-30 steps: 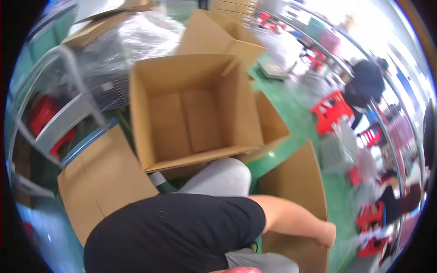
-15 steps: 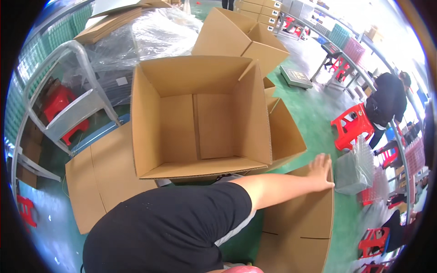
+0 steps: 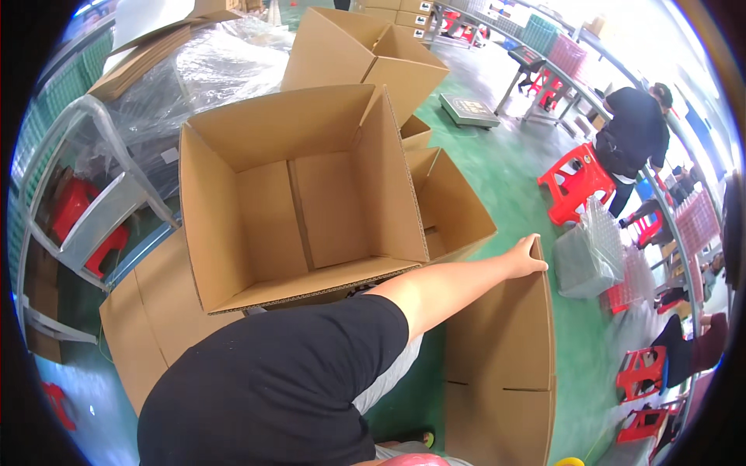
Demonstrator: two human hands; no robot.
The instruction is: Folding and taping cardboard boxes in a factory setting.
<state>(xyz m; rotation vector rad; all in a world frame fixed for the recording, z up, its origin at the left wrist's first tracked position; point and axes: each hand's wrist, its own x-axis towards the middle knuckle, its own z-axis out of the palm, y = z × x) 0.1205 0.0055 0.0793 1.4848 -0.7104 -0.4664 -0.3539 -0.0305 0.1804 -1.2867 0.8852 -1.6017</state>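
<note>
My left hand (image 3: 528, 259) reaches across to the right on a bare forearm below a black sleeve. Its fingers close over the top corner of a brown cardboard box (image 3: 497, 334), which stands partly unfolded by my right side, with slots between its panels and flaps. My right hand does not show. Left of my forearm, a large open cardboard box (image 3: 260, 221) faces up with its bottom flaps meeting at a seam. Another open box (image 3: 458, 206) sits just behind it on the right.
Farther back stands one more open carton (image 3: 330, 54). A flattened cardboard sheet (image 3: 148, 311) lies at left, near a metal-framed cart (image 3: 116, 206). A floor scale (image 3: 468, 111), a red stool (image 3: 576, 184) and a plastic-wrapped bin (image 3: 588, 260) stand to the right. A person (image 3: 633, 132) is beside a table.
My left hand has gone from lying spread on the box's inner panel to gripping its top corner. The view has shifted, so the boxes appear farther left.
</note>
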